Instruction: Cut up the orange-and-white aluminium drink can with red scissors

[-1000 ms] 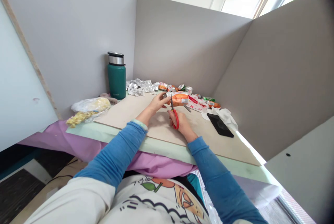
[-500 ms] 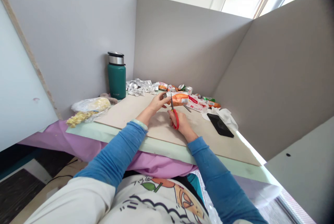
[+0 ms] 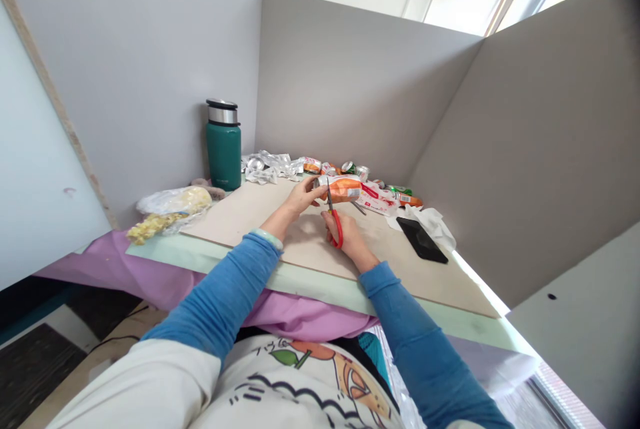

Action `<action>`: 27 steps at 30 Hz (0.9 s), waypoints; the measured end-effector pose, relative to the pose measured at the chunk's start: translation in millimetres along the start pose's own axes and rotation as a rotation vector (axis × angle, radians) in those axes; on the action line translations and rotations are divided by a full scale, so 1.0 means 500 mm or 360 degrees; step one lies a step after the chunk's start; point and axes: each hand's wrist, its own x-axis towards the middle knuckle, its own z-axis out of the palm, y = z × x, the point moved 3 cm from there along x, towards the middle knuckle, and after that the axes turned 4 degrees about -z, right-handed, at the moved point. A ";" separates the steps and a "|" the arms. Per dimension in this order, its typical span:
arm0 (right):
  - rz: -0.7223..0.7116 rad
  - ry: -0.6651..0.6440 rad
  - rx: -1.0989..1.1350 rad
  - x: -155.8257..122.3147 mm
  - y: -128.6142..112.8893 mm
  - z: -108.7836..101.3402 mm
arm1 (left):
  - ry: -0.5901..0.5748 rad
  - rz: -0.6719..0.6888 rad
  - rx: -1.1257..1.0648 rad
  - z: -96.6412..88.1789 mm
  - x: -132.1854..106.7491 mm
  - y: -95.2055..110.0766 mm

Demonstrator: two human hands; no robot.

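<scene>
An orange and white drink can (image 3: 345,188) lies sideways above the board, gripped at its left end by my left hand (image 3: 302,197). My right hand (image 3: 345,234) is closed round the red handles of a pair of scissors (image 3: 337,222). The scissor blades point up and lie against the can near its left end, just right of my left fingers. Whether a blade is inside the can's wall is too small to tell. Beneath both hands is a beige board (image 3: 310,242). Thin dark strips (image 3: 359,207) show just below the can's right end.
A green flask (image 3: 223,149) stands at the back left, near a plastic bag of yellowish bits (image 3: 175,202). Crumpled silver sheets (image 3: 275,166) and several cut cans (image 3: 313,165) line the back. A black phone (image 3: 423,240) and white tissue (image 3: 435,221) lie right. Grey partitions (image 3: 360,69) enclose the table.
</scene>
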 end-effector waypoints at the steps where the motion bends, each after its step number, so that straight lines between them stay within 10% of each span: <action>1: -0.0004 0.0000 -0.0008 0.000 0.000 0.000 | 0.0008 -0.0009 0.0004 0.000 0.000 0.001; 27: -0.0078 0.0066 -0.0080 -0.003 -0.004 -0.006 | 0.0011 -0.0008 -0.0041 0.003 -0.018 0.021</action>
